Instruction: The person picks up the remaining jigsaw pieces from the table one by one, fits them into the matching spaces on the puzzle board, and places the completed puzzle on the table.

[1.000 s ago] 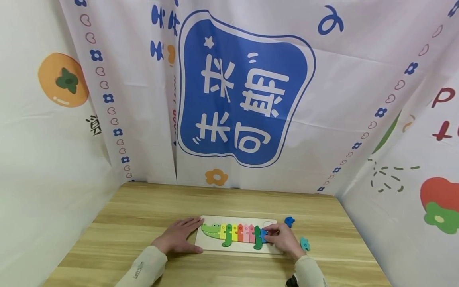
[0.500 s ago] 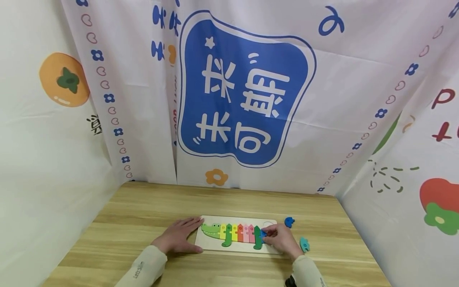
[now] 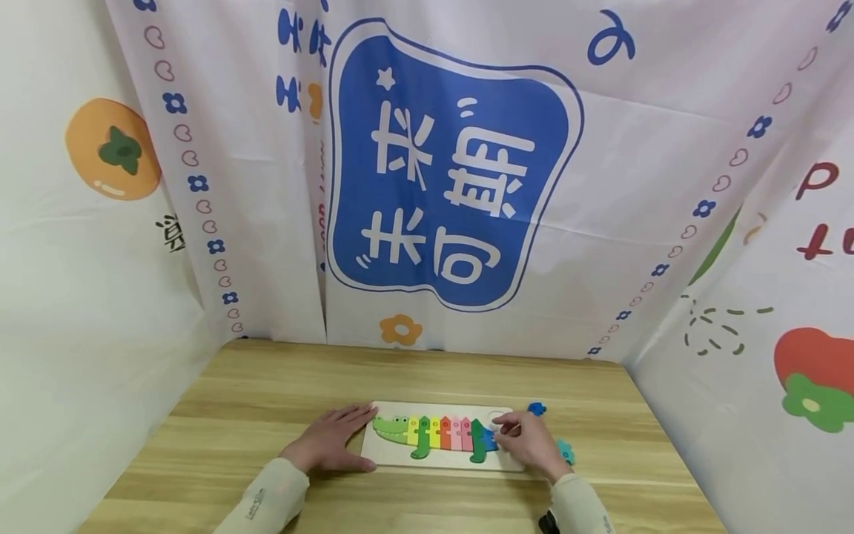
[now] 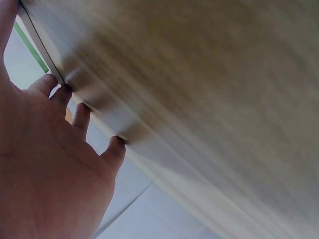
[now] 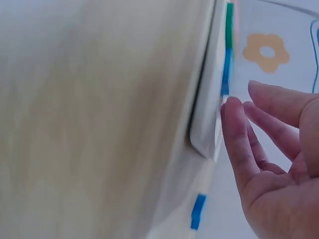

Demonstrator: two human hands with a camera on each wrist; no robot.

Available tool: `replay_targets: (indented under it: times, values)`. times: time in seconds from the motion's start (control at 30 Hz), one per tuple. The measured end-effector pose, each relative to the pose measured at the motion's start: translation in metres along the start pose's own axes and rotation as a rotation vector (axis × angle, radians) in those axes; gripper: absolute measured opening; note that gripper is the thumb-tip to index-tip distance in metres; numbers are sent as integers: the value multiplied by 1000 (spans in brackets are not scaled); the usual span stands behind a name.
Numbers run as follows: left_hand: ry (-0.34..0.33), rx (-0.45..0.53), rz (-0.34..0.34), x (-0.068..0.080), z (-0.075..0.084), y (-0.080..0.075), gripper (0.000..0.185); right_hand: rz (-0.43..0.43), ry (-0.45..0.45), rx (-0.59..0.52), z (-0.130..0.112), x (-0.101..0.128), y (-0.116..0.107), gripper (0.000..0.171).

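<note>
A pale wooden puzzle board [image 3: 443,460] lies on the table, with a crocodile made of coloured pieces; its green head [image 3: 391,428] is at the left. My left hand [image 3: 331,441] rests at the board's left edge, its fingers extended, the fingertips by the edge in the left wrist view. My right hand [image 3: 531,443] hovers over the board's right end, just beside the blue puzzle piece [image 3: 490,439] that sits behind the dark green leg piece [image 3: 477,443]. Nothing shows between its thumb and fingers in the right wrist view.
A dark blue puzzle piece [image 3: 537,408] lies off the board's far right corner. A teal piece [image 3: 565,451] lies right of the board, partly behind my right wrist. Printed white cloth [image 3: 280,297] walls stand at the table's back and sides.
My right fingers have let go of the blue piece and lifted slightly off it; it stays on the board. My left hand keeps its place at the board's edge.
</note>
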State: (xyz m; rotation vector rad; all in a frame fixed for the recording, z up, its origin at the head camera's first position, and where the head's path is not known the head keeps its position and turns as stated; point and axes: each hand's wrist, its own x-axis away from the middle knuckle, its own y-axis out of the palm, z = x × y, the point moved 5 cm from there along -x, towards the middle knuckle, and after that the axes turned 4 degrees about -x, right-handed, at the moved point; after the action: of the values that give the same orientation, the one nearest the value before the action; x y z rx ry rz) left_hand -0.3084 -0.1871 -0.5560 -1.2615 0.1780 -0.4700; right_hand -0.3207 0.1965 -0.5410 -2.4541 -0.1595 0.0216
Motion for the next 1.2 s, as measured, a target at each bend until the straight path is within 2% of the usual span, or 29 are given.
replay_targets:
  times: [0.17,0.33,0.47,0.6,0.67,0.9,1.03,1.2]
  values:
    - [-6,7,7,-1,-2,1,105,94,-54,59,6,1,-27,26]
    - [-11,11,-1,-2,-1,-1,105,120,-57,110,19,7,-58,33]
    - [-8,12,-4,-2,0,-2,105,65,-4,194,35,17,-76,47]
    - [-8,8,-11,-1,-1,-3,105,-29,35,292,49,26,-83,65]
    - [-13,8,-10,0,-2,-3,105,-54,33,305,52,27,-83,64]
    - [0,14,-4,0,-3,-1,105,-34,67,256,54,26,-81,43]
    - [1,9,-4,1,-3,1,105,10,53,232,54,25,-78,49]
    - [-1,13,-2,1,-2,0,104,80,3,102,47,21,-77,55]
